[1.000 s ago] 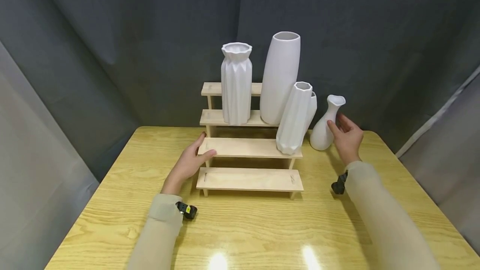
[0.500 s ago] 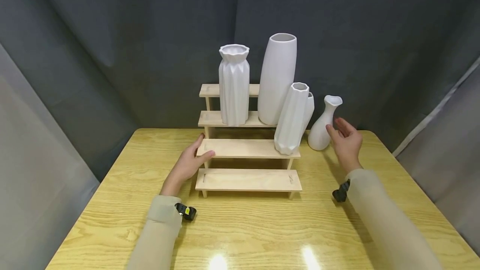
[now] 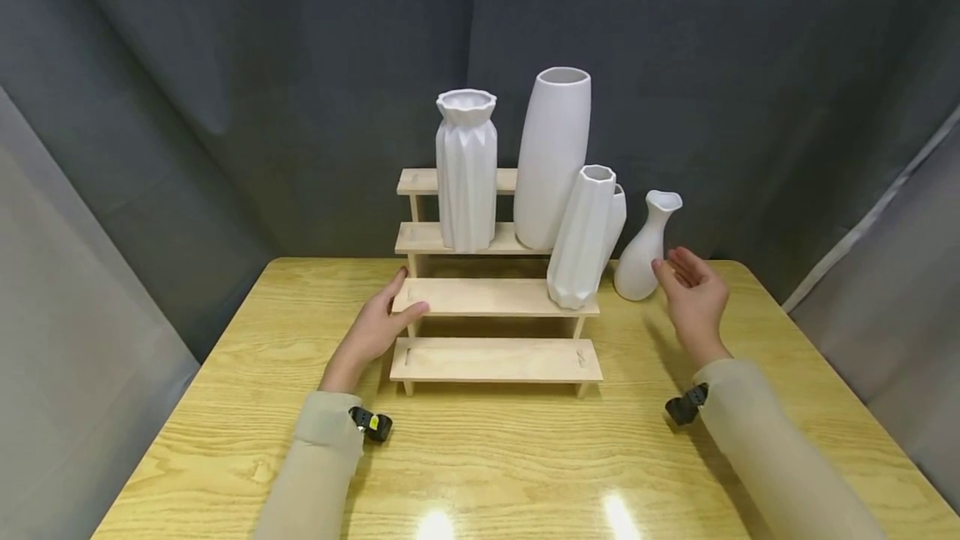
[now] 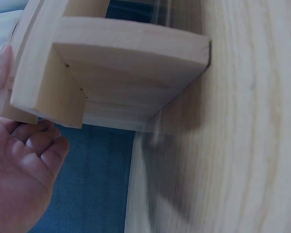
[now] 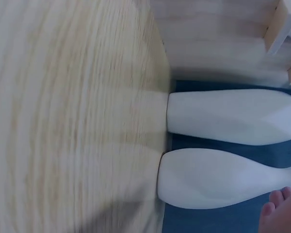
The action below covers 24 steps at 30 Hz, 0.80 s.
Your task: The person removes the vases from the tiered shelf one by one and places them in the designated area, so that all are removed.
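My left hand (image 3: 373, 327) grips the left end of a tiered wooden display stand (image 3: 495, 359), thumb on a lower-middle shelf. In the left wrist view, curled fingers (image 4: 56, 148) show beside the stand's side. A small white flared-neck vase (image 3: 637, 265) stands on the table at the stand's right. Beside it is my right hand (image 3: 697, 311), fingers loosely bent, holding nothing. In the right wrist view the same hand (image 5: 283, 213) shows at the corner, near the vase's neck; whether it touches is unclear.
On the stand are a pleated white vase (image 3: 467, 177), a tall smooth vase (image 3: 551, 165) and a leaning-looking ribbed vase (image 3: 580, 248). Another white vase (image 3: 617, 223) is partly hidden behind the ribbed one. A dark curtain (image 3: 337, 90) hangs behind the wooden table (image 3: 487, 457).
My right hand has let go of the flared-neck vase and drawn slightly back and down. The vase stays standing. My left hand keeps its hold on the stand; the view shifted slightly.
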Motion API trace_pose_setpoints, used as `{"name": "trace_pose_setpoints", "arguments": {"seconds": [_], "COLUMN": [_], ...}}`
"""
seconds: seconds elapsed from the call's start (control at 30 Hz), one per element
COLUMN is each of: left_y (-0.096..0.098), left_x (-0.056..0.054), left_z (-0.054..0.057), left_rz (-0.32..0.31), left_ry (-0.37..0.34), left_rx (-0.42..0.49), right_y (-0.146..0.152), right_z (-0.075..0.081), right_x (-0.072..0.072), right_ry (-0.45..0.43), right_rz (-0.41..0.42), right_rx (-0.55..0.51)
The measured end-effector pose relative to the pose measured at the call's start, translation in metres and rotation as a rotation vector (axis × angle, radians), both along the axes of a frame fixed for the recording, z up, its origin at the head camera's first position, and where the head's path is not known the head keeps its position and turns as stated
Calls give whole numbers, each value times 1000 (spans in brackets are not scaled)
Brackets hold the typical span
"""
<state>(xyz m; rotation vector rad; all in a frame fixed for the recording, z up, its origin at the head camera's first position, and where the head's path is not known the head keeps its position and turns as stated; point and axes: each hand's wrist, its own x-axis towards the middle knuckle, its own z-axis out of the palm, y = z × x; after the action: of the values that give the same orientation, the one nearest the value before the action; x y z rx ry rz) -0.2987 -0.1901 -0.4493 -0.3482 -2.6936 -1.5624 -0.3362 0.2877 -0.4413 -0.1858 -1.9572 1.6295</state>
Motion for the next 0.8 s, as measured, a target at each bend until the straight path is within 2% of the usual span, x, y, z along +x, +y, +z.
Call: {"name": "trace_pose_setpoints", "arguments": {"seconds": [0.17, 0.27, 0.4, 0.8], "left_y": [0, 0, 0, -2], "left_x": [0, -1, -2, -4], "left_z": [0, -1, -2, -3], "left_rz": [-6, -8, -14, -20], "left_ry": [1, 3, 3, -4], "left_rx": [3, 8, 17, 31], "right_y": [-8, -12, -17, -26], "right_z": [6, 8, 9, 10], "right_x": [14, 21, 27, 43], "right_ry": [-11, 17, 50, 70], "right_rz": [30, 55, 85, 124], "right_rx": [-22, -52, -79, -84]}}
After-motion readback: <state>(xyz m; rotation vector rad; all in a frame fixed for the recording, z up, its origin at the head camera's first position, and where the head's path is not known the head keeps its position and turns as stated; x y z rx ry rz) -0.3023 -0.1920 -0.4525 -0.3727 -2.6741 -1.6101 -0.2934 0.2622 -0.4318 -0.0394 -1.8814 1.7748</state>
